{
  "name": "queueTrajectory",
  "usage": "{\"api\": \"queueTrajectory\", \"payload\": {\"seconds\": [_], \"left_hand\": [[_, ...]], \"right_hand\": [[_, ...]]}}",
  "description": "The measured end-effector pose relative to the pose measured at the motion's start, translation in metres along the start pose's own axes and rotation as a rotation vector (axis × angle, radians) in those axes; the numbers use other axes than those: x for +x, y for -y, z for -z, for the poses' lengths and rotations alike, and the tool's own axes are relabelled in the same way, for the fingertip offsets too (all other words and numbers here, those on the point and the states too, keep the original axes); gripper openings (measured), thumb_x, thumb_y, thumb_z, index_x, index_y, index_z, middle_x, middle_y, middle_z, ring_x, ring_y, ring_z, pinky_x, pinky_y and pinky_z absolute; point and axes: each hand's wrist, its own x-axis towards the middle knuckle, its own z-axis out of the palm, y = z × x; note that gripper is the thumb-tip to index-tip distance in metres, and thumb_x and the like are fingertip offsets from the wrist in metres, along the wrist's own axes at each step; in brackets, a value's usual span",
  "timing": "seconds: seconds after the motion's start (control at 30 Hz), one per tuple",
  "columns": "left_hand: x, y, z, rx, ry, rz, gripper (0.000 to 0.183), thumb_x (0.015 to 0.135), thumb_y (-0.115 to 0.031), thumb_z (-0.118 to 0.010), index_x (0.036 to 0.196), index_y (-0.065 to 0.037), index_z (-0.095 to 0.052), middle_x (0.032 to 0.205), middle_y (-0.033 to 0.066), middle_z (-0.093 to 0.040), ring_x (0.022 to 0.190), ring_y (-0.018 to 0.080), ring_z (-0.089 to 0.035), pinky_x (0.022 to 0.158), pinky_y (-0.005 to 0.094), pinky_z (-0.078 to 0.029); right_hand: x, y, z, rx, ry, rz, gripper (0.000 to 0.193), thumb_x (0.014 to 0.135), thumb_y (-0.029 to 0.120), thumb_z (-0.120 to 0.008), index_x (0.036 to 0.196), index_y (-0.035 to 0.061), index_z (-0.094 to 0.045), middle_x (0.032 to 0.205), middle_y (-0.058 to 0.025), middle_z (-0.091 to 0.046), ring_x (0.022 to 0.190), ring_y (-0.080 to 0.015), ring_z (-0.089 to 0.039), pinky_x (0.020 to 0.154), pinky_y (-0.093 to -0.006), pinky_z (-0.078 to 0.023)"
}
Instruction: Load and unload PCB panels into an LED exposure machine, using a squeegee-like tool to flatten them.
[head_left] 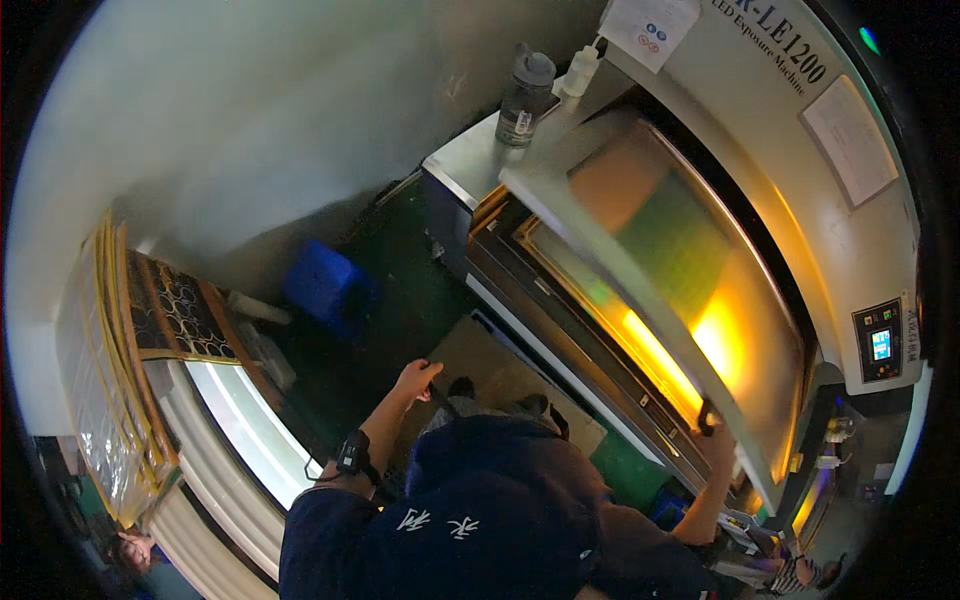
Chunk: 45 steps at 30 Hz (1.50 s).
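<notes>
My right hand point(718, 443) is closed round a black handle point(707, 417) at the edge of a tilted, framed lid point(640, 290). The lid belongs to a large pale machine point(830, 240), and bright yellow light glows from the gap beneath it. A green and a brownish patch show on the lid's translucent sheet. Off to the left, my left hand point(418, 380) is held in front of my body with its fingers curled. Something small and dark shows at its fingers, too little of it to name. A dark band with a small device sits on my left wrist.
A lidded drinking bottle point(524, 98) and a white squeeze bottle point(580, 72) stand on the machine's side ledge. A blue bin point(328, 285) is by the wall. Framed screens point(110, 370) lean beside a lit light table point(245, 420). Other people are at the lower edges.
</notes>
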Motion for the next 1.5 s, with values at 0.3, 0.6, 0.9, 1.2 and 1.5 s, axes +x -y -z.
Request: {"api": "queueTrajectory", "payload": {"seconds": [0.3, 0.6, 0.9, 1.2, 1.5], "left_hand": [[0.028, -0.035, -0.053, 0.010, 0.044, -0.125, 0.041, 0.096, -0.045, -0.053, 0.080, -0.007, -0.057, 0.060, 0.0030, -0.052, 0.044, 0.0143, -0.049, 0.040, 0.0298, -0.036], [0.040, -0.048, -0.129, 0.291, 0.057, -0.112, 0.032, 0.088, -0.034, -0.067, 0.087, -0.003, -0.061, 0.064, 0.0060, -0.055, 0.051, 0.0166, -0.052, 0.050, 0.0339, -0.047], [0.015, -0.209, -0.241, 1.651, 0.077, -0.347, 0.057, 0.084, -0.032, -0.067, 0.133, -0.008, -0.050, 0.125, 0.0183, -0.059, 0.119, 0.0358, -0.055, 0.097, 0.0467, -0.047], [0.120, -0.300, -0.378, 1.009, -0.388, -0.700, 0.106, 0.079, -0.067, -0.063, 0.152, -0.003, -0.021, 0.158, 0.0251, -0.010, 0.147, 0.0416, -0.008, 0.113, 0.0619, -0.017], [0.132, -0.319, -0.398, 1.145, -0.385, -0.423, 0.122, 0.073, -0.066, -0.070, 0.154, -0.005, -0.002, 0.160, 0.0224, 0.004, 0.149, 0.0363, 0.002, 0.110, 0.0706, -0.005]], "right_hand": [[0.020, -0.054, 0.089, -0.015, -0.587, -0.138, 0.021, 0.070, 0.020, -0.076, 0.080, 0.0041, -0.066, 0.075, -0.0153, -0.067, 0.069, -0.0354, -0.065, 0.064, -0.0441, -0.050], [0.046, -0.085, 0.114, -0.328, -1.288, 0.218, 0.021, 0.079, 0.033, -0.073, 0.087, 0.0146, -0.067, 0.078, -0.0012, -0.069, 0.072, -0.0243, -0.066, 0.076, -0.0392, -0.048], [0.079, -0.109, 0.166, -0.437, -1.374, 0.256, 0.031, 0.087, 0.040, -0.068, 0.084, 0.0088, -0.070, 0.077, -0.0054, -0.069, 0.068, -0.0243, -0.067, 0.066, -0.0363, -0.052], [0.104, -0.126, 0.219, -0.529, -1.354, 0.409, 0.028, 0.084, 0.035, -0.071, 0.086, 0.0073, -0.072, 0.077, -0.0058, -0.070, 0.065, -0.0239, -0.066, 0.063, -0.0341, -0.052], [0.108, -0.131, 0.237, -0.494, -1.338, 0.345, 0.039, 0.087, 0.045, -0.066, 0.082, 0.0074, -0.071, 0.074, -0.0062, -0.068, 0.065, -0.0251, -0.066, 0.060, -0.0357, -0.051]]}}
